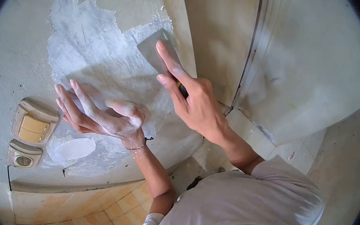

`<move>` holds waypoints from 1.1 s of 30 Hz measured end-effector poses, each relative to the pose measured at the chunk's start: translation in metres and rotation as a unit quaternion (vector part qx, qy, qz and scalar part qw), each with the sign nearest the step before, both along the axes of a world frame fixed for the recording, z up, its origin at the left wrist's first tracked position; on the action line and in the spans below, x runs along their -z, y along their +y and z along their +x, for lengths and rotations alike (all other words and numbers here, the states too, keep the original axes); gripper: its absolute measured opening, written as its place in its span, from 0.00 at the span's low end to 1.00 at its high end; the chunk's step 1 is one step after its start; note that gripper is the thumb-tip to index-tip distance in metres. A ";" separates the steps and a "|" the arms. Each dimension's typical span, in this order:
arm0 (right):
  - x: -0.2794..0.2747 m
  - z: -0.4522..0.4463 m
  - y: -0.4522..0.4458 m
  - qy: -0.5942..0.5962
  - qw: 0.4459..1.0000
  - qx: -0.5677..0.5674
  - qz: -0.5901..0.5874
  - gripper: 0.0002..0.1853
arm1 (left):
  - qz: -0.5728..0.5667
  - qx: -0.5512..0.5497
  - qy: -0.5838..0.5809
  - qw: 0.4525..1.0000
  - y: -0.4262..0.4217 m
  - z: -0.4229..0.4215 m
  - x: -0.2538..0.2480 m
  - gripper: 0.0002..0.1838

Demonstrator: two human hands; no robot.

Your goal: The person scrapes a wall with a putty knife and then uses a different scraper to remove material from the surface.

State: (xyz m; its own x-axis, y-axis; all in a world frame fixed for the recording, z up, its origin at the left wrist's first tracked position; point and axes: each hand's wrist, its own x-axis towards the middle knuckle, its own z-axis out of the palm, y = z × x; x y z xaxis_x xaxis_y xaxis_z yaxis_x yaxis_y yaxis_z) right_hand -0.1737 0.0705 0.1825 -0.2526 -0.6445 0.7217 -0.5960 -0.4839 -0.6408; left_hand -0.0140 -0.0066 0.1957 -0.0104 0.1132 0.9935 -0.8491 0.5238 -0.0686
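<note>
I wear the one camera on my head, and it looks forward and down past my grey shirt (238,203), which lies nearest of all. My left hand (109,120) and right hand (203,105) come close before the lens, mid-view, with the wall (142,2) just beyond. The view spreads wide, from the switch plate (32,129) on the left to a pale surface (311,63) on the right, rounding into dark corners.
</note>
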 end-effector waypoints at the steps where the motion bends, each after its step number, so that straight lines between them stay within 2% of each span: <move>1: -0.001 0.000 0.001 -0.012 0.999 -0.012 0.032 0.28 | 0.006 0.005 0.005 1.000 0.000 -0.002 0.000 0.36; 2: -0.003 0.001 0.002 -0.025 0.997 -0.023 0.065 0.27 | 0.013 0.010 0.009 1.000 0.002 -0.003 0.001 0.35; 3: -0.011 -0.002 -0.002 -0.005 1.000 -0.015 0.024 0.27 | 0.016 0.011 0.005 1.000 0.005 -0.002 0.003 0.35; 7: -0.008 -0.003 -0.002 0.010 1.000 -0.009 -0.017 0.27 | 0.022 0.006 0.009 1.000 0.003 0.000 0.002 0.35; 9: -0.002 0.003 0.006 -0.034 0.998 -0.046 0.039 0.27 | 0.026 0.004 0.005 1.000 0.001 0.002 0.003 0.35; 11: -0.015 0.000 0.005 -0.035 0.996 -0.041 0.065 0.27 | 0.025 0.004 0.013 1.000 0.002 0.000 0.003 0.38; 13: -0.019 0.000 0.007 -0.038 0.995 -0.029 0.086 0.27 | 0.024 0.009 0.007 1.000 0.004 0.001 0.003 0.36; 15: -0.003 -0.001 0.005 -0.020 0.999 -0.032 0.008 0.27 | 0.021 0.009 0.013 1.000 0.003 -0.001 0.002 0.34; 16: 0.004 0.000 0.000 -0.019 0.999 -0.033 0.007 0.27 | 0.021 0.013 0.011 1.000 0.002 -0.001 0.002 0.34; 18: 0.013 0.000 -0.010 0.002 0.998 -0.012 -0.067 0.32 | 0.021 0.016 0.010 1.000 0.002 -0.001 0.002 0.34; 19: 0.004 0.000 -0.006 0.001 0.998 -0.011 -0.063 0.32 | 0.025 0.009 0.010 1.000 0.004 -0.002 0.002 0.34; 21: -0.021 0.000 0.004 -0.064 0.995 -0.043 0.062 0.27 | 0.027 0.005 0.004 1.000 0.005 0.000 0.002 0.34; 25: -0.006 0.000 0.005 -0.010 1.000 -0.018 0.005 0.28 | 0.019 0.002 0.007 1.000 0.002 0.003 0.003 0.34; 27: -0.016 -0.001 0.003 -0.061 0.993 -0.026 0.100 0.27 | 0.024 0.006 0.008 1.000 0.003 0.003 0.005 0.35; 28: -0.012 -0.001 0.001 -0.065 0.992 -0.025 0.103 0.27 | 0.026 0.008 0.005 1.000 0.004 0.004 0.006 0.35; 30: -0.005 -0.003 -0.009 -0.030 0.999 -0.014 -0.025 0.27 | 0.021 0.010 0.008 1.000 0.002 0.003 0.004 0.36; 33: 0.005 0.001 0.000 -0.031 0.999 -0.027 0.000 0.27 | 0.028 0.006 0.015 0.999 0.001 0.003 0.004 0.35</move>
